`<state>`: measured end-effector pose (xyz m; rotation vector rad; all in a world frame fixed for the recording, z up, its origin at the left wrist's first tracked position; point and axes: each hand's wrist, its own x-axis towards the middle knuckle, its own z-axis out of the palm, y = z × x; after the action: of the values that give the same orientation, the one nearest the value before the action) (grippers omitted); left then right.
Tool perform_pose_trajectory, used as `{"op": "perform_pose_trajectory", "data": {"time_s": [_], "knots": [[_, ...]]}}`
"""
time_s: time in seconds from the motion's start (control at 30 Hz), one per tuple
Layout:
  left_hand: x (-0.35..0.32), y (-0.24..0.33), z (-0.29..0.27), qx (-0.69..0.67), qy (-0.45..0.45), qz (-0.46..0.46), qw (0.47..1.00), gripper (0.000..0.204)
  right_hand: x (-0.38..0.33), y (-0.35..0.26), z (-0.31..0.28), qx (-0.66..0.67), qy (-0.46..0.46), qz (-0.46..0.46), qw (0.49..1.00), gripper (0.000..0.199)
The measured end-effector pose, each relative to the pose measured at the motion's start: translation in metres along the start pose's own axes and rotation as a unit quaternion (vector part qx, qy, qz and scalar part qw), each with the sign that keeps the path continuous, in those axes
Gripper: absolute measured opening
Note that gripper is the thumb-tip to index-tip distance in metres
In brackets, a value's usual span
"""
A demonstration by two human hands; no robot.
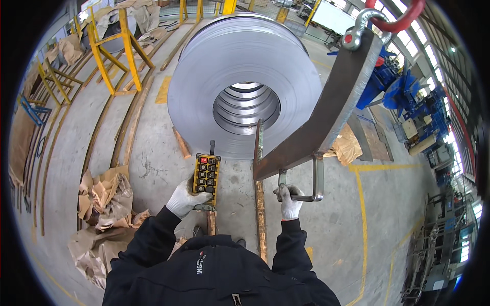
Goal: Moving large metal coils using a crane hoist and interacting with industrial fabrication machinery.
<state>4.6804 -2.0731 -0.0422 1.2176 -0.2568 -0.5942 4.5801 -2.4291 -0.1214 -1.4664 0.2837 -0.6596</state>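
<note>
In a worn white work glove, my left hand (188, 198) is closed around a yellow crane remote control (206, 176) with a red button and several dark ones. My gloved right hand (289, 200) grips the bent metal handle (318, 178) welded to a heavy steel lifting hook (316, 130). A shackle (363, 29) joins the hook's upper end to a red lifting ring (403, 23). Ahead stands a large steel strip coil (196, 97), its round bore facing me. The hook's lower arm points toward the bore; from here I cannot tell whether it touches the coil.
Crumpled brown packing paper (104, 199) lies at my left. Yellow metal stands (125, 48) and long wooden battens (138, 120) are farther left. One batten (261, 219) runs near my feet. Blue machinery (403, 94) stands at the right, beyond a yellow floor line (361, 204).
</note>
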Motion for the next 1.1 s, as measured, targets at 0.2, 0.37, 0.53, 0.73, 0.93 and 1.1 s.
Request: {"op": "perform_pose_trajectory", "data": {"time_s": [0.2,0.37,0.53,0.73,0.93,1.1], "knots": [[0.000,0.015,-0.015,0.015,-0.019,-0.016,1.000,0.075,0.002,-0.002,0.010,0.009,0.020,0.000,1.000,0.021],[-0.006,0.018,-0.028,0.011,-0.025,-0.018,0.999,0.072,0.002,-0.005,0.015,0.015,0.035,0.004,0.999,0.020],[-0.014,0.011,-0.038,-0.016,-0.035,-0.046,0.998,0.060,0.006,-0.010,0.020,0.001,0.042,0.004,0.999,0.023],[-0.011,-0.015,-0.032,-0.021,-0.020,-0.052,0.998,0.065,0.015,-0.011,0.020,0.016,0.016,0.001,1.000,0.024],[0.005,-0.030,-0.007,0.028,0.013,-0.052,0.998,0.062,0.047,-0.004,0.020,0.024,-0.004,0.027,0.999,0.020],[0.010,-0.032,0.019,0.006,0.046,-0.074,0.996,0.049,0.072,-0.013,0.044,0.045,-0.015,0.046,0.998,0.022]]}}
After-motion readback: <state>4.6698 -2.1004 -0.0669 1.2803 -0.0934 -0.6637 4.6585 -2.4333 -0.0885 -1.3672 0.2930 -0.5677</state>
